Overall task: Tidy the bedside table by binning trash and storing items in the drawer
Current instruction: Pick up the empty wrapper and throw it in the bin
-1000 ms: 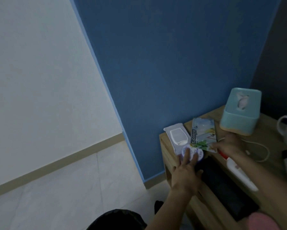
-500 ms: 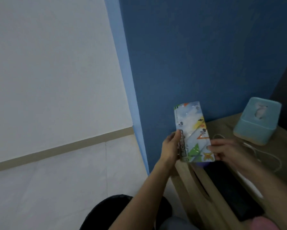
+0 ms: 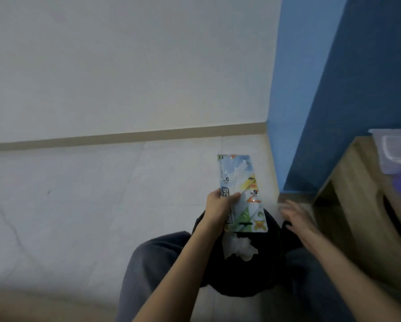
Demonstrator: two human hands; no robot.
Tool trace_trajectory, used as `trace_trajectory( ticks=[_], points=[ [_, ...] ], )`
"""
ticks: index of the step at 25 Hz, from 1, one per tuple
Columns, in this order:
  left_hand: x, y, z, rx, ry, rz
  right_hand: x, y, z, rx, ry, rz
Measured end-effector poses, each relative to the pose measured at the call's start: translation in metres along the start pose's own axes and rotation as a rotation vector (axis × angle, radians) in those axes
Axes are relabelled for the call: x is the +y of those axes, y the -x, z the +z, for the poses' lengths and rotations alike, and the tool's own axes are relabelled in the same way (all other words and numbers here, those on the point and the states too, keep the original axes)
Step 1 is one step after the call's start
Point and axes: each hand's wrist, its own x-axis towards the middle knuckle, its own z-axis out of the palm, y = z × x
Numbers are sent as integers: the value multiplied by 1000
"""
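Packet: one, a flat printed packet (image 3: 243, 182), held in the air above the floor (image 3: 78, 205), left of the table (image 3: 357, 173).
Left hand: the left hand (image 3: 219, 206) pinched the packet at its left long edge, about halfway along, thumb on the printed face.
Right hand: the right hand (image 3: 294, 214) was blurred, fingers spread, holding nothing. It was just beside the packet's lower right corner and apart from it.
Key relation: the packet's long axis ran away from the person. Its near end hung over the far rim of the bin (image 3: 253, 280), its far end out over the floor.
Next move, as a judgement: the packet would need to tip or draw back toward the person to fall inside. The left hand alone could do it.
Bin: one, black, between the knees, with one crumpled white tissue (image 3: 240, 248) inside.
Table's left corner: one wipes pack (image 3: 394, 152). A purple thing beside it was too cut off to name.
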Motion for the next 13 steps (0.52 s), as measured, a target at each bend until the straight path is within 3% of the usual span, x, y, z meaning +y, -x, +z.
trace_trajectory(
  ticks=[3,7,13],
  points=[
    [-47,-3,-34,3,17,-136,51,-14,23,142,378,96],
    [-101,-9,-46,-39,-2,-345,104,-24,32,20,373,372],
    [-143,-35,-38,20,-54,-529,118,-36,26,-12,452,380]
  ],
)
